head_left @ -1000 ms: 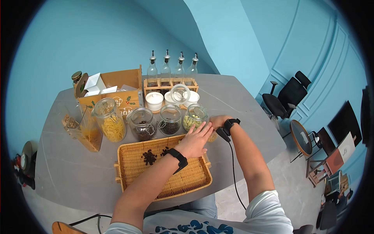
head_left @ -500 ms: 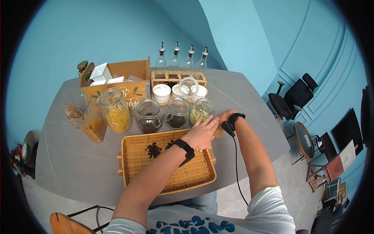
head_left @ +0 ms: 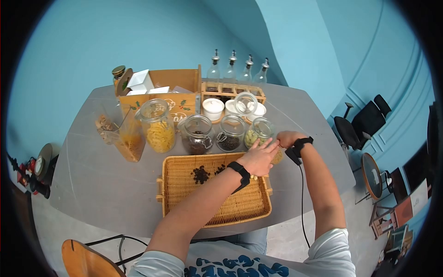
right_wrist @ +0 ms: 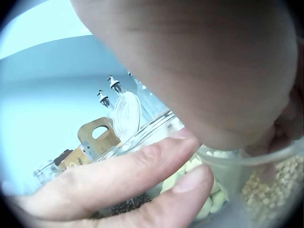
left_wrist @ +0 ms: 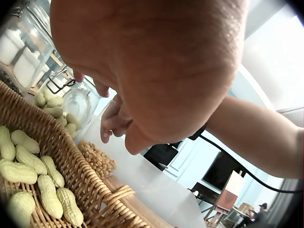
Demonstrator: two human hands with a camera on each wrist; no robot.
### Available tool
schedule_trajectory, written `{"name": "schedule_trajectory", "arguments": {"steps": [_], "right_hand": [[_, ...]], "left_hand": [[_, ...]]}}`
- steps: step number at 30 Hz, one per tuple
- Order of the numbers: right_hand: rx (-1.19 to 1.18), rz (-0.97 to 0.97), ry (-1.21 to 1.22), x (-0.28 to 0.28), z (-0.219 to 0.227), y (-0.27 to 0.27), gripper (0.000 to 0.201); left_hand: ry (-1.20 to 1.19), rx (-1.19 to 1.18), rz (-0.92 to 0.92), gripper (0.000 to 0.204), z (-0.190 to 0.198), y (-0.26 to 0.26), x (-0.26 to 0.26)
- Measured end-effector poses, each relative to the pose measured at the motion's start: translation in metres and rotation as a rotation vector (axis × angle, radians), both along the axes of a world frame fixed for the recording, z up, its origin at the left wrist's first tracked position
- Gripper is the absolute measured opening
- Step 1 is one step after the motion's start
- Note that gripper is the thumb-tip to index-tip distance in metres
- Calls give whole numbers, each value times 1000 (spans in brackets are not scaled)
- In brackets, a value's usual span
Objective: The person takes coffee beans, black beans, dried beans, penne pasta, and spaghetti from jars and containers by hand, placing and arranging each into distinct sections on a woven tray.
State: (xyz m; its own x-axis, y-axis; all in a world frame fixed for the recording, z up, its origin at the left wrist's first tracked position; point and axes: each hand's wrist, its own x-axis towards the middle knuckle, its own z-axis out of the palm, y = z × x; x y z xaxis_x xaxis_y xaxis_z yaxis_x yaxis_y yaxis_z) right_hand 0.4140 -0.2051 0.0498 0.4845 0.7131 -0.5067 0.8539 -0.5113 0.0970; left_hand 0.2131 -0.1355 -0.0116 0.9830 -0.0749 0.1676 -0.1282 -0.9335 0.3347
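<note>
My left hand (head_left: 259,160) reaches across the right end of a wicker tray (head_left: 217,217), fingers extended beside the jar of peanuts (head_left: 252,138). In the right wrist view, left fingers (right_wrist: 185,183) lie by the glass rims. My right hand (head_left: 288,137) is bent down over a glass jar of small tan kernels (head_left: 277,158), fingers at its mouth. Its fingertips are largely hidden, so I cannot tell whether they hold kernels. Unshelled peanuts (left_wrist: 28,164) lie in the tray near my left hand, and small dark heaps (head_left: 200,174) sit further left.
Left of the peanuts stand jars of dark grains (head_left: 229,141), dark pieces (head_left: 197,144) and yellow pasta (head_left: 160,136). Behind are white lidded pots (head_left: 213,109), a rack of glass bottles (head_left: 230,74) and a wooden box (head_left: 184,102). A black cable (head_left: 302,203) hangs from the right wrist.
The head view has turned, shifting the table contents rightward in the picture. Both hands keep nearly the same places by the jars and the tray.
</note>
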Motion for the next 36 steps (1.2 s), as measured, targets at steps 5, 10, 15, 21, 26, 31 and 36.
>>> {"name": "schedule_trajectory", "arguments": {"steps": [5, 10, 15, 21, 26, 31, 36], "right_hand": [[109, -42, -59, 3, -12, -4, 32], [146, -7, -37, -18, 11, -11, 25], [244, -21, 75, -21, 51, -24, 21], [436, 419, 672, -107, 16, -56, 11], [311, 374, 379, -181, -54, -69, 16], [494, 433, 289, -196, -74, -87, 21], [508, 456, 129, -209, -70, -102, 21]], "left_hand": [[40, 25, -10, 78, 15, -1, -6], [106, 27, -14, 79, 20, 3, -7], [-74, -67, -13, 55, 29, 24, -24], [346, -157, 31, 31, 60, -18, -141], [263, -13, 20, 49, 1, -41, -169], [374, -78, -54, 80, -17, -36, -164], [361, -55, -160, 83, -29, -23, -164]]}}
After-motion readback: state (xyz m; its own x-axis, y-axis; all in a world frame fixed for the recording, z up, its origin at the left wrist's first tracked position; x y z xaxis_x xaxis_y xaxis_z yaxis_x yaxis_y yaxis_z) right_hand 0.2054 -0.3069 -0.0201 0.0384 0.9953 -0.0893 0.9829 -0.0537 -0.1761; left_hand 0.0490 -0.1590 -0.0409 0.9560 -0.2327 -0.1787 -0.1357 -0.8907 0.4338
